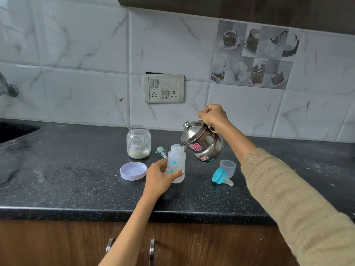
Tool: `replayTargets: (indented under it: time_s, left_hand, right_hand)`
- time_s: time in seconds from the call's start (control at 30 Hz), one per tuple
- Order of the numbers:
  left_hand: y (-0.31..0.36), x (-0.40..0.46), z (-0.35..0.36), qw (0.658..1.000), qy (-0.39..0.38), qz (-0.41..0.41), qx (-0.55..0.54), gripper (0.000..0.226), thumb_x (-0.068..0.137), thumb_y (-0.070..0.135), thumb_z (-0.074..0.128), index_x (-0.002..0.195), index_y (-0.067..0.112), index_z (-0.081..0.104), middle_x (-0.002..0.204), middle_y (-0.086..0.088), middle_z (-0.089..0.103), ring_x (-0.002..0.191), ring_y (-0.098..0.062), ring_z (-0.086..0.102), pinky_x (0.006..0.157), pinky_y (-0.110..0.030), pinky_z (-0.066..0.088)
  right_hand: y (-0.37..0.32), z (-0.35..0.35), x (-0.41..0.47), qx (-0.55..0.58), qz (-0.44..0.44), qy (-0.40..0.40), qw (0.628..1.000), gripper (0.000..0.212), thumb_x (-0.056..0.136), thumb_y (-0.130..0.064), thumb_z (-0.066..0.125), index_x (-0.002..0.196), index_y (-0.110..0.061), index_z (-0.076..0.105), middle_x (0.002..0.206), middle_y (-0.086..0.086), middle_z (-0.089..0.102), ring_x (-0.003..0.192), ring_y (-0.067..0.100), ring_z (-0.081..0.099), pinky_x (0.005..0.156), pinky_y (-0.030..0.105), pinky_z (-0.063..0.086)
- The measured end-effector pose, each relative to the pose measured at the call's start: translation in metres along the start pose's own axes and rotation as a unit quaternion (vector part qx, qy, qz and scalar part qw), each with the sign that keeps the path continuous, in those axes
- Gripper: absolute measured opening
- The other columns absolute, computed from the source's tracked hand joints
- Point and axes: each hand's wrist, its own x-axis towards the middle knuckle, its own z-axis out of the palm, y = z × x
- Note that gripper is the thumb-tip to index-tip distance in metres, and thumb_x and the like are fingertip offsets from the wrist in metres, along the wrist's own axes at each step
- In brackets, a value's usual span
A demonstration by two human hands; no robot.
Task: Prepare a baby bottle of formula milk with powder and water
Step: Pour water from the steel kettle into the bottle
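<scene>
left grip [160, 176] round bottle [176, 163], kettle [202, 144] spout at mouth

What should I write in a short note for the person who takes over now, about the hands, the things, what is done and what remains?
Left hand: grips the baby bottle, upright on the counter.
Right hand: holds the steel kettle by its handle, tilted, spout at the bottle's mouth.
Formula jar: open, behind the bottle; its lid lies in front of it. Scoop lies beside the jar.
Teal nipple ring and clear cap: on the counter, right of the bottle.
Done: jar opened, bottle uncapped; something pale is in the bottle's bottom.
Left: finish pouring, set the kettle down, screw on the nipple ring, mix, probably close the jar.
</scene>
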Motion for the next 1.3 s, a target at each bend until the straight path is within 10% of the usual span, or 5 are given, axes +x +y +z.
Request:
replayTargets:
  time_s: [0.47, 1.3]
  left_hand:
    - [0.000, 0.000, 0.000, 1.000, 0.000, -0.001, 0.003, 0.041, 0.070, 0.022, 0.082, 0.109, 0.015, 0.070, 0.101, 0.004, 0.073, 0.089, 0.001, 0.066, 0.068, -0.004, 0.048]
    - [-0.003, 0.000, -0.001, 1.000, -0.007, 0.003, -0.003, 0.046, 0.070, 0.024, 0.081, 0.114, 0.016, 0.067, 0.103, 0.007, 0.073, 0.092, 0.000, 0.067, 0.077, -0.012, 0.052]
  right_hand:
    - [0.020, 0.003, 0.002, 0.117, 0.118, 0.031, 0.986, 0.022, 0.079, -0.012, 0.062, 0.062, -0.018, 0.047, 0.069, 0.004, 0.055, 0.070, 0.022, 0.057, 0.065, 0.033, 0.049]
    - [0.058, 0.037, 0.014, 0.291, 0.211, 0.201, 0.911, 0.031, 0.088, -0.009, 0.056, 0.063, -0.013, 0.037, 0.059, 0.002, 0.047, 0.054, 0.017, 0.044, 0.041, 0.021, 0.033]
